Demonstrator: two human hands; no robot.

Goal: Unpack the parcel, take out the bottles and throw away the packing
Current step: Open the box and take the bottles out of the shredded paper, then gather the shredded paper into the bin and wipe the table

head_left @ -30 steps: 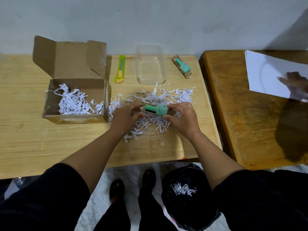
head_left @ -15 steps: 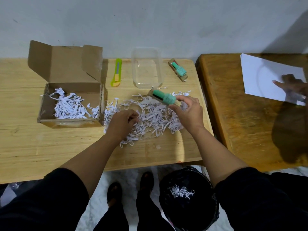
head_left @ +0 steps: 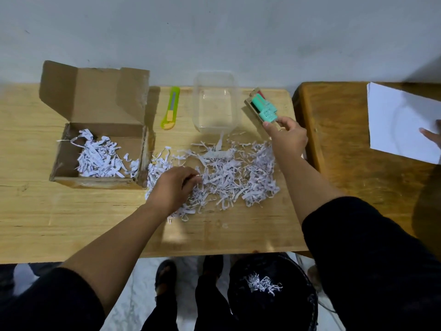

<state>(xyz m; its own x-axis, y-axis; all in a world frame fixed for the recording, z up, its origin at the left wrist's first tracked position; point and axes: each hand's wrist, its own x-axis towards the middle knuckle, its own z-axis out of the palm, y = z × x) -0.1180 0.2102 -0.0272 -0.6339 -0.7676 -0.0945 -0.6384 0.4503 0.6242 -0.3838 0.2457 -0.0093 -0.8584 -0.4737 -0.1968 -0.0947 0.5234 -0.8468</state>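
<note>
- While the right hand (head_left: 287, 134) carries a mint-green bottle (head_left: 266, 110) pinched at its lower end between thumb and fingers, it hovers at the far right corner of the counter (head_left: 71, 223), right over a second bottle (head_left: 255, 97) lying there; that one is mostly hidden, so I cannot tell whether the two touch.
- The left hand (head_left: 175, 187) rests curled in the shredded paper (head_left: 233, 177), fingers closed on a few strips, though how much it holds I cannot tell.
- Judging by this, the parcel is opened and at least two bottles are out. The cardboard box (head_left: 95, 130) has its flaps up and keeps a heap of shreds inside; whether more bottles hide under them is not visible.
- The packing is mostly still to go: a wide drift covers the counter's middle, and only a small tuft lies in the black bin (head_left: 274, 299) on the floor below the near edge.
- For room, the clear plastic tub (head_left: 216, 103) stands empty just left of the bottles, with the green cutter (head_left: 170, 108) between it and the box.
- The near strip of counter is bare, so sweeping shreds off that edge into the bin looks easy.
- The right edge is tight: a darker table (head_left: 358, 151) stands just beside it, carrying a white sheet (head_left: 401, 123) under another person's fingers (head_left: 430, 134).
</note>
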